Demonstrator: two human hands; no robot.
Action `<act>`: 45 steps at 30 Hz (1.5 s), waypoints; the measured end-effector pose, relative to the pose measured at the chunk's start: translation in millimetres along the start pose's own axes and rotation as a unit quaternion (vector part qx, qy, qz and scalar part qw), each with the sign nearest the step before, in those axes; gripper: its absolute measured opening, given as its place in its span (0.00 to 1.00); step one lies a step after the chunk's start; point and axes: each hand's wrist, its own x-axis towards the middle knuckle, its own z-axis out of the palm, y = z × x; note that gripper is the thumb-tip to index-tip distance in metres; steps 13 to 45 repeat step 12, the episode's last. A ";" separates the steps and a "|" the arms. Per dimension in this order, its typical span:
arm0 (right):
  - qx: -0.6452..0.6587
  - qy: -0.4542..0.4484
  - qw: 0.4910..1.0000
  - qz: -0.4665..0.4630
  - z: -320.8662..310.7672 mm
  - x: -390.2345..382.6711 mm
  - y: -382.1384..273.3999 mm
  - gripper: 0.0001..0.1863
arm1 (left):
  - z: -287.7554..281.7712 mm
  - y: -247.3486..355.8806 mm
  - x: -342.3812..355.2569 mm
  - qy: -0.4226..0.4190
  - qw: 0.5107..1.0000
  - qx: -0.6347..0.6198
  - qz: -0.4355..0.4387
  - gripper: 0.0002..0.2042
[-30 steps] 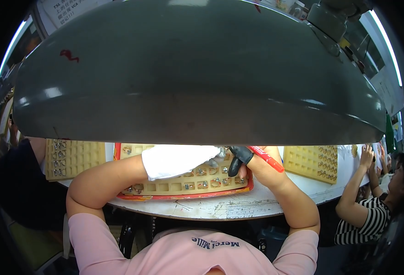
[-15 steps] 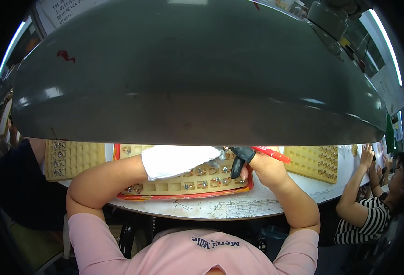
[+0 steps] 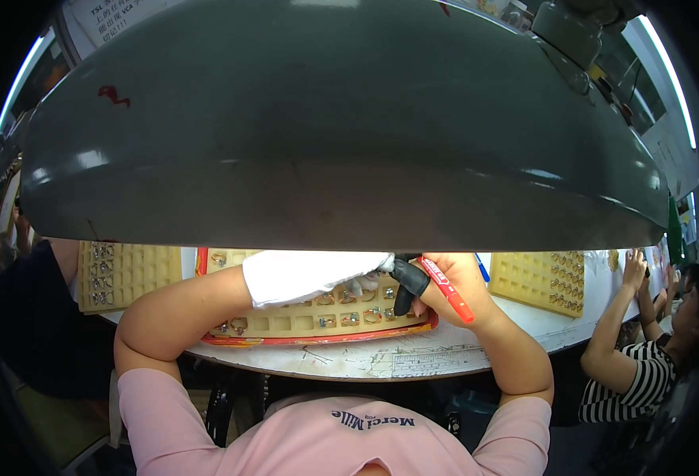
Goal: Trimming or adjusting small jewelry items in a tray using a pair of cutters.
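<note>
My left hand (image 3: 310, 278), in a white glove, reaches over a pale tray with a red rim (image 3: 286, 342) and several slots. Its fingers are curled in; what they pinch, if anything, is too hidden to tell. Close against them is my right hand (image 3: 464, 279), with black covers on some fingers. It grips a red marker (image 3: 447, 291), whose rear end slants down over the back of the hand toward the wrist. Rings with stones (image 3: 350, 320) stand in the tray's near rows. A grey lamp hood (image 3: 349, 159) hides the marker's tip and the far part of the tray.
The lamp hood hangs low over the white table (image 3: 317, 361). Other ring trays stand at the left (image 3: 139, 278) and right (image 3: 524, 289). A blue pen (image 3: 483, 267) lies beside my right hand. People sit on both sides, one in a striped shirt (image 3: 631, 385).
The red marker has swung in my right hand, its rear end now pointing down toward my wrist. My right hand has turned, uncovering the blue pen. My left hand has barely shifted.
</note>
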 end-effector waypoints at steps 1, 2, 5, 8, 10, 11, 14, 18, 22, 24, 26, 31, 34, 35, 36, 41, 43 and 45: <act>0.002 0.007 1.000 -0.014 1.5 -1.0 0.4 0.13 | -0.5 -0.1 -0.6 -0.006 1.000 -0.012 -0.019 0.17; -0.027 0.003 1.000 -0.013 -2.4 -0.7 3.8 0.13 | -1.7 -1.2 -0.5 -0.014 1.000 -0.015 -0.007 0.16; 0.014 -0.001 1.000 -0.005 -7.0 -0.6 3.1 0.13 | 0.3 -5.7 -2.6 -0.024 0.989 -0.148 -0.013 0.16; 0.011 0.011 1.000 0.017 -8.1 -0.5 -3.9 0.14 | -1.2 -7.8 -3.3 -0.025 0.990 -0.135 -0.020 0.16; 0.026 -0.001 0.999 -0.021 -14.0 1.3 6.6 0.14 | -4.1 -8.6 -5.1 -0.018 0.997 -0.071 -0.015 0.17; 0.041 -0.013 0.999 -0.019 -16.5 2.5 8.1 0.15 | -5.5 -9.4 -5.0 -0.027 0.997 -0.059 -0.047 0.17; 0.043 -0.024 0.999 -0.004 -17.3 3.2 6.1 0.16 | -6.8 -12.1 -3.3 -0.037 0.995 -0.048 -0.078 0.18; 0.043 -0.024 0.999 -0.004 -17.3 3.2 6.1 0.16 | -6.8 -12.1 -3.3 -0.037 0.995 -0.048 -0.078 0.18; 0.043 -0.024 0.999 -0.004 -17.3 3.2 6.1 0.16 | -6.8 -12.1 -3.3 -0.037 0.995 -0.048 -0.078 0.18; 0.043 -0.024 0.999 -0.004 -17.3 3.2 6.1 0.16 | -6.8 -12.1 -3.3 -0.037 0.995 -0.048 -0.078 0.18; 0.043 -0.024 0.999 -0.004 -17.3 3.2 6.1 0.16 | -6.8 -12.1 -3.3 -0.037 0.995 -0.048 -0.078 0.18; 0.043 -0.024 0.999 -0.004 -17.3 3.2 6.1 0.16 | -6.8 -12.1 -3.3 -0.037 0.995 -0.048 -0.078 0.18; 0.043 -0.024 0.999 -0.004 -17.3 3.2 6.1 0.16 | -6.8 -12.1 -3.3 -0.037 0.995 -0.048 -0.078 0.18; 0.043 -0.024 0.999 -0.004 -17.3 3.2 6.1 0.16 | -6.8 -12.1 -3.3 -0.037 0.995 -0.048 -0.078 0.18; 0.043 -0.024 0.999 -0.004 -17.3 3.2 6.1 0.16 | -6.8 -12.1 -3.3 -0.037 0.995 -0.048 -0.078 0.18; 0.043 -0.024 0.999 -0.004 -17.3 3.2 6.1 0.16 | -6.8 -12.1 -3.3 -0.037 0.995 -0.048 -0.078 0.18; 0.043 -0.024 0.999 -0.004 -17.3 3.2 6.1 0.16 | -6.8 -12.1 -3.3 -0.037 0.995 -0.048 -0.078 0.18; 0.043 -0.024 0.999 -0.004 -17.3 3.2 6.1 0.16 | -6.8 -12.1 -3.3 -0.037 0.995 -0.048 -0.078 0.18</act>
